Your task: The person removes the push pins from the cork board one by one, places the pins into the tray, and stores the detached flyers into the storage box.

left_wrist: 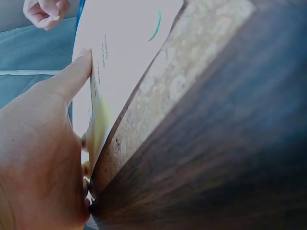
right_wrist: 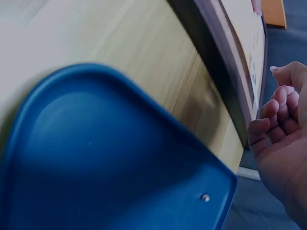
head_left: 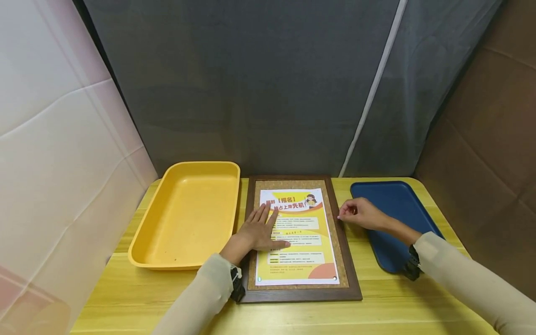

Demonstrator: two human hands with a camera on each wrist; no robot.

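A printed yellow-and-white poster (head_left: 295,270) lies on a cork board with a dark wooden frame (head_left: 299,295). My left hand (head_left: 259,230) rests on the poster's left side, fingers spread; the thumb also shows against the paper in the left wrist view. Small round pin-like heads show at the poster's bottom corners. Beside the board's right edge, my right hand (head_left: 363,213) is raised with its fingers curled and fingertips close together. A pale spot shows at its fingertips; whether it is a nail or a small held thing, I cannot tell.
A yellow tray (head_left: 142,237) stands left of the board. On the right lies a blue tray (head_left: 404,200), partly under my right forearm; a small shiny metal stud (right_wrist: 205,197) sits in it. The wooden table (head_left: 138,293) backs onto a grey curtain (head_left: 251,93).
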